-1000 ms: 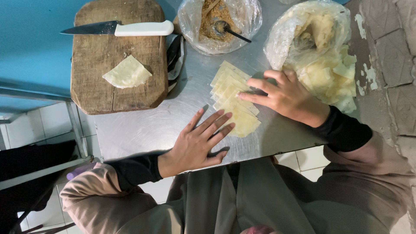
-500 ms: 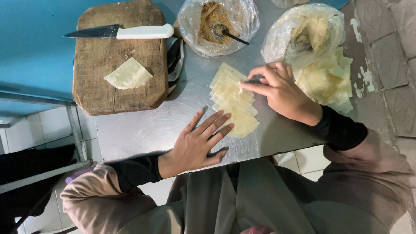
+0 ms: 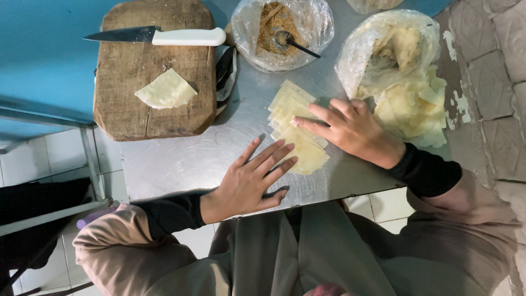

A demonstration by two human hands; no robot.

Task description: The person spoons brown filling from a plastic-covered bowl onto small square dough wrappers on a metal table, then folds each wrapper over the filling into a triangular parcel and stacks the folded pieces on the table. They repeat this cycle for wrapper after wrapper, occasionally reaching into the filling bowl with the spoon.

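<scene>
A row of overlapping pale yellow dough squares (image 3: 293,120) lies on the steel table (image 3: 181,161). My left hand (image 3: 249,178) rests flat on the table, fingers spread, fingertips touching the near end of the row. My right hand (image 3: 350,129) lies over the right side of the row, fingers stretched onto the sheets. On the wooden cutting board (image 3: 148,87) at the left sits one folded dough piece (image 3: 165,89).
A white-handled knife (image 3: 164,37) lies across the far end of the board. A plastic bag of brown crumbly filling (image 3: 279,27) with a spoon stands at the back. Another bag with more dough sheets (image 3: 402,82) sits on the right. A blue wall borders the left.
My right hand slid from the far right end of the row toward the middle, fingers now stretched flat over the sheets. My left hand stayed in place.
</scene>
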